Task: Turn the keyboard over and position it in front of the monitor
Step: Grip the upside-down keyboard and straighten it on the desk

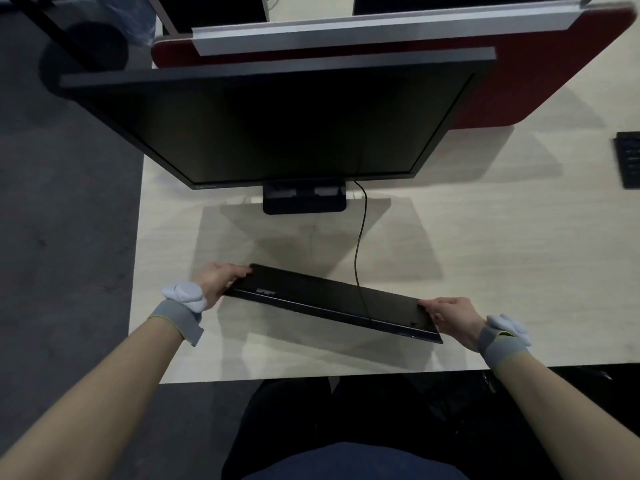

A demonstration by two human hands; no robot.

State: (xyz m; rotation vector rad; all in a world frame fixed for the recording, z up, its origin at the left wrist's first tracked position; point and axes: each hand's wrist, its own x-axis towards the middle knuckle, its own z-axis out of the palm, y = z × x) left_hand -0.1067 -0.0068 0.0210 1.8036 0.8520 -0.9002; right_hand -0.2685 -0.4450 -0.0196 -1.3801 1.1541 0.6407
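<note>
A black keyboard (322, 297) is held just above the pale wooden desk (485, 258), its flat underside with a label facing up and its body tilted. My left hand (218, 282) grips its left end, my right hand (450, 317) grips its right end. A thin black cable (360, 237) runs from the keyboard's back edge up toward the monitor. The large black monitor (277, 126) stands behind on a dark base (304, 200), screen off.
A red partition (540, 74) runs behind the monitor. Another dark keyboard (628, 159) lies at the desk's far right edge. The desk's left edge drops to grey floor (62, 237). A black chair seat (346, 410) sits below the near edge.
</note>
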